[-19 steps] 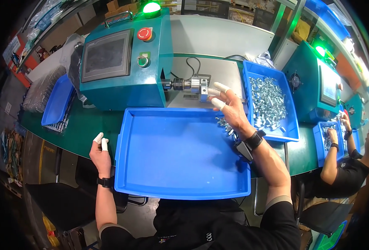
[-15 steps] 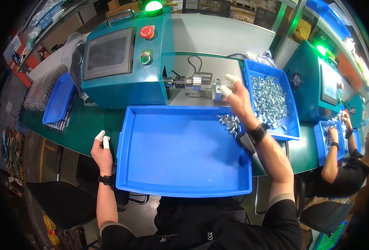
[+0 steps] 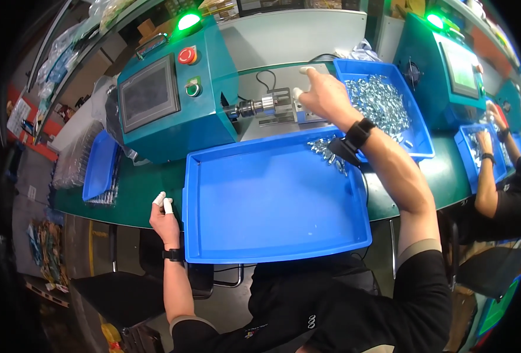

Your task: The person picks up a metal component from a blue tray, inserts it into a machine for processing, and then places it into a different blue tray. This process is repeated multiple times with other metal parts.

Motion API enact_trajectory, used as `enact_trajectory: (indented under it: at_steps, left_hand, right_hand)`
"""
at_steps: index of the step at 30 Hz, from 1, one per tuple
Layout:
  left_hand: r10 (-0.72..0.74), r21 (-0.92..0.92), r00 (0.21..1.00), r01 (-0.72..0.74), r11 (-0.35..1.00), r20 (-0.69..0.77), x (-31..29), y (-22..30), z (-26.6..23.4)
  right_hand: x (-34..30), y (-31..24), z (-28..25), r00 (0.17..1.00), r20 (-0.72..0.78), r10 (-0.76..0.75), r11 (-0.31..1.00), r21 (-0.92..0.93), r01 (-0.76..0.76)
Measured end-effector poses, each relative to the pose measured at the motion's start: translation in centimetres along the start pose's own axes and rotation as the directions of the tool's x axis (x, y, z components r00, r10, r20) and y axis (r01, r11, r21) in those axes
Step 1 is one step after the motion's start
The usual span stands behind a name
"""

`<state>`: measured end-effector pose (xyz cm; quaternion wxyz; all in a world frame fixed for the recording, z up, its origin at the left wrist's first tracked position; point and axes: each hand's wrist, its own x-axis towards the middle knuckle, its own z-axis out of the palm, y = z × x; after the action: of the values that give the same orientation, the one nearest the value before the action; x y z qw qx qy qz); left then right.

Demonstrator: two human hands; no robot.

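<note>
My right hand (image 3: 325, 97) reaches over the metal fixture block (image 3: 303, 113) on the machine's base. White covers sit on its thumb and index finger, which are spread apart with nothing visible between them; whether it touches the fixture I cannot tell. Left of that block, a silver cylindrical end piece (image 3: 269, 105) sits on the dark spindle (image 3: 246, 109) that comes out of the teal machine (image 3: 175, 112). Beside the left wall of the large blue tray (image 3: 272, 206), my left hand (image 3: 165, 223) is raised, its covered fingers loosely extended and holding nothing I can see. Small metal parts (image 3: 326, 154) lie in the tray's far right corner.
A second blue tray (image 3: 422, 141) at the right holds a heap of small metal parts (image 3: 381, 103). Another teal machine (image 3: 425, 65) stands beyond it, and a co-worker's hands (image 3: 484, 141) are over a blue bin. A smaller blue tray (image 3: 101, 167) lies at the left.
The whole view has shifted. My right hand has moved farther over the fixture, with its index finger stretched out away from me. My left hand stays beside the large tray.
</note>
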<state>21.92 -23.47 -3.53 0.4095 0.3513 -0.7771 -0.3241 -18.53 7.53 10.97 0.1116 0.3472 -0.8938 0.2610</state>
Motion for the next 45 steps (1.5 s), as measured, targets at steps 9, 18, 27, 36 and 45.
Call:
enact_trajectory:
  at_steps: [9, 18, 27, 36, 45]
  left_hand:
    - [0.038, -0.021, 0.955, -0.033, 0.999, 0.294, 4.0, 6.9, -2.7]
    - [0.513, -0.304, 0.292, -0.54, 0.785, 0.807, -2.3, 26.7, 15.2]
    - [0.706, -0.402, 0.137, -0.739, 0.54, 0.695, -9.0, 24.7, 24.6]
    - [0.763, -0.359, 0.12, -0.829, 0.429, 0.635, -8.6, 25.8, 25.1]
    - [0.714, -0.346, 0.215, -0.759, 0.551, 0.666, -9.7, 25.1, 24.0]
  right_hand:
    - [-5.5, 13.2, -5.6, 0.921, -0.249, 0.3, 0.953, 0.038, -0.3]
    - [-10.3, 11.0, -3.8, 0.877, -0.413, 0.246, 0.773, 0.63, 0.08]
    - [-13.5, 11.1, -3.5, 0.901, -0.358, 0.245, 0.732, 0.678, 0.071]
    - [-12.6, 10.3, -2.9, 0.908, -0.387, 0.159, 0.758, 0.637, 0.139]
    - [-12.3, 10.7, -1.7, 0.883, -0.448, 0.141, 0.793, 0.585, 0.17]
